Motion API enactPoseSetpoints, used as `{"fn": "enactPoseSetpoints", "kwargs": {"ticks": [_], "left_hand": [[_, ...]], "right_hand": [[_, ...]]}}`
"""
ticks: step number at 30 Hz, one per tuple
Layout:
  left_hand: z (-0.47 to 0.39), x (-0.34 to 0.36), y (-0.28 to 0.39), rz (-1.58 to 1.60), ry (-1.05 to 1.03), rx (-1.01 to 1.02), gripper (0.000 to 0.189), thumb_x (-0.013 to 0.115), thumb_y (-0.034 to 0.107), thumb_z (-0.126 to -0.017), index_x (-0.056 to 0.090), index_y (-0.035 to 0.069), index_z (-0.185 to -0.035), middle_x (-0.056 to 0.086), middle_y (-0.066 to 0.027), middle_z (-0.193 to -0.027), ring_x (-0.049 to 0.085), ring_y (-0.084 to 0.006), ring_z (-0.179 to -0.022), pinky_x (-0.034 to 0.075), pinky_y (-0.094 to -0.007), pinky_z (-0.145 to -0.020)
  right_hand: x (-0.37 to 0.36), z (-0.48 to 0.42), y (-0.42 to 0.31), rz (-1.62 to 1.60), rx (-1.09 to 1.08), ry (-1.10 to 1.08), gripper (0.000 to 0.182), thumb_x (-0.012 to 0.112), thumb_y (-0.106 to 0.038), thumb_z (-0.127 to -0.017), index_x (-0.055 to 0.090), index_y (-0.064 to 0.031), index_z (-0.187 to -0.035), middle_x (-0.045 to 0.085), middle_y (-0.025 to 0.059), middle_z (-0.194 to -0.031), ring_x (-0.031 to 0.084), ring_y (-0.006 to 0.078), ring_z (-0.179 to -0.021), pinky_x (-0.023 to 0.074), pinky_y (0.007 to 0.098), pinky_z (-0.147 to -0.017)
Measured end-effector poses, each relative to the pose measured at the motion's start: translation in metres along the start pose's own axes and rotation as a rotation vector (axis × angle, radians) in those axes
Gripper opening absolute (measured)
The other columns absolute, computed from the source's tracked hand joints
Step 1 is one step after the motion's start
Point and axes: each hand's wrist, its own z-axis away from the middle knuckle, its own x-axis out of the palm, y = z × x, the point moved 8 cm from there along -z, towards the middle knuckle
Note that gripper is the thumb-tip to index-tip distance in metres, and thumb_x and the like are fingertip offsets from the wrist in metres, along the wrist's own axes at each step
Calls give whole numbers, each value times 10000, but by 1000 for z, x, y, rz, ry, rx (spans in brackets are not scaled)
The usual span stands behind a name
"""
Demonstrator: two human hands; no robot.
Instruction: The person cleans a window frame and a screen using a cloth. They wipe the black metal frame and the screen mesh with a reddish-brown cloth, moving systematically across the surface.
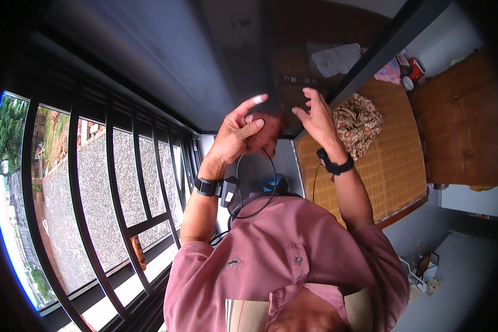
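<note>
A reddish-brown cloth (pixel 262 132) is crumpled in my left hand (pixel 237 132), pinched under the thumb. White tape wraps a finger of this hand, which points forward. To the right, my right hand (pixel 318 120) is raised with its fingers apart and holds nothing; a gap separates it from the cloth. Both hands are in front of a dark, glossy panel (pixel 249 62) with a dark frame. Each wrist wears a black strap, and the left one carries a small black device (pixel 229 191). A black cable (pixel 275 182) loops below the cloth.
Black window bars (pixel 117 186) run along the left side. On the right are a bed with a woven mat (pixel 398 166), a patterned cloth (pixel 359 124) on it, and a brown wooden cabinet (pixel 460 124). A dark upright frame edge (pixel 373 52) slants past my right hand.
</note>
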Motion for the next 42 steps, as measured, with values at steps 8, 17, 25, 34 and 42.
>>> {"fn": "enactPoseSetpoints", "kwargs": {"ticks": [8,17,25,34,42], "left_hand": [[-3,2,9,60,65,11,508,530,79,-1041,405,108,-1533,611,-119,-1320,617,-191,-1162,539,-333,-973],[1,0,15,70,61,57,513,522,79,-1041,404,112,-1539,543,-105,-1421,540,-208,-1277,444,-359,-1095],[9,-19,31,-1198,166,199,370,484,18,-982,601,33,-1333,659,-220,-1260,630,-349,-1205,495,-355,-1005],[11,-9,15,-853,64,78,442,663,135,-933,568,20,-1349,688,-200,-1112,689,-288,-1010,536,-365,-881],[6,-27,4,-844,-60,95,505,715,307,-923,601,22,-1323,611,-158,-1314,591,-313,-1201,461,-439,-1028]], "right_hand": [[72,58,17,-908,535,-658,672,395,-577,-1044,692,21,-1115,719,113,-1062,650,210,-1056,489,367,-969],[65,46,-26,-1386,345,-619,517,636,-326,-977,502,-24,-1374,613,93,-1290,597,212,-1152,468,406,-1009],[36,24,-2,-248,37,-139,456,788,-120,-791,589,-6,-1185,713,205,-924,709,365,-842,552,419,-741],[14,31,-78,209,-233,-344,278,801,-107,-741,648,-40,-963,631,152,-1042,603,367,-1009,498,450,-850],[17,23,-59,-716,175,-500,99,700,-97,-918,617,-44,-927,646,-18,-872,590,55,-818,474,245,-743]]}}
